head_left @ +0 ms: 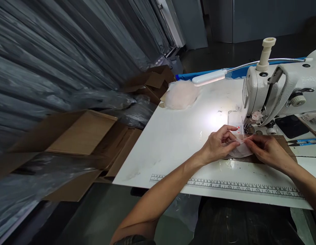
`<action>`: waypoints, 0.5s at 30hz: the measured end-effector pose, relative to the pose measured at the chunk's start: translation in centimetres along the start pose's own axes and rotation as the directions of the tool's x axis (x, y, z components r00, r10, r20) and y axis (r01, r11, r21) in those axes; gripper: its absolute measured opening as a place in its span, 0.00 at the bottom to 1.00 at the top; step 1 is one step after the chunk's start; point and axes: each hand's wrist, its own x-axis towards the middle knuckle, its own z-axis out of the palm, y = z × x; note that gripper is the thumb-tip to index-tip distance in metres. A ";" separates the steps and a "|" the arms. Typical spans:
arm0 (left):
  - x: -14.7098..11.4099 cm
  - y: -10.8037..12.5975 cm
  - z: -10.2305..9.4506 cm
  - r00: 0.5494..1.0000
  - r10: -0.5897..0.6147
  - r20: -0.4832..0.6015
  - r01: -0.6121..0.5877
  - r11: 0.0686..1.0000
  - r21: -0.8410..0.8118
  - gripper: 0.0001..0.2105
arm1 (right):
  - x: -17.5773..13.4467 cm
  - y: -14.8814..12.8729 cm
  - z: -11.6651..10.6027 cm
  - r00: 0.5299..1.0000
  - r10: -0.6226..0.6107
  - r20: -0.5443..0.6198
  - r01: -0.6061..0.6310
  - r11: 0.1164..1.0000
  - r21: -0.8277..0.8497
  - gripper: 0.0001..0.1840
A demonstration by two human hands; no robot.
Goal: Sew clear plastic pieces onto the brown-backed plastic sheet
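Observation:
A piece of sheer whitish fabric (pixel 240 150) is stretched between my two hands, just in front of the sewing machine (pixel 257 81). My left hand (pixel 220 142) pinches its left part between thumb and fingers, with the index finger reaching toward the needle area. On the other side my right hand (pixel 265 149) grips the fabric's edge with thumb and forefinger. Both hands are closed and their fingertips nearly meet. Beneath the fabric lies a brown strip (pixel 283 144) on the white table (pixel 173 146). The fabric's exact shape is partly hidden by my fingers.
A pale pink pile of fabric (pixel 182 94) rests at the table's far left corner, near a lit lamp (pixel 209 78). Blue thread snips (pixel 304 141) and a dark flat object (pixel 292 126) lie at right. Open cardboard boxes (pixel 81 132) stand left of the table. A printed ruler (pixel 224 185) runs along the front edge.

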 end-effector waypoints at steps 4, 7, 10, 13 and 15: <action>-0.1 0.3 -0.4 0.998 -0.009 0.062 0.003 0.995 0.102 0.18 | 0.2 0.3 -0.2 0.992 0.123 -0.025 -0.109 0.941 0.321 0.29; -0.2 0.5 -0.4 0.996 -0.033 0.077 0.022 0.990 0.141 0.18 | 0.2 -0.1 -0.3 0.994 0.105 -0.040 -0.075 0.889 0.452 0.27; -0.2 0.4 -0.2 0.997 -0.028 0.065 0.018 0.987 0.158 0.16 | 0.0 -0.6 0.3 0.997 0.027 -0.078 0.010 0.899 0.438 0.25; -0.3 0.0 0.3 0.994 0.111 0.016 -0.111 0.953 0.283 0.12 | -0.5 -1.3 1.6 0.994 -0.042 -0.099 0.081 0.901 0.426 0.25; -0.5 -0.4 0.7 0.953 0.302 -0.001 -0.270 0.853 0.447 0.10 | -1.0 -1.9 2.5 0.993 0.007 -0.119 0.049 0.883 0.467 0.26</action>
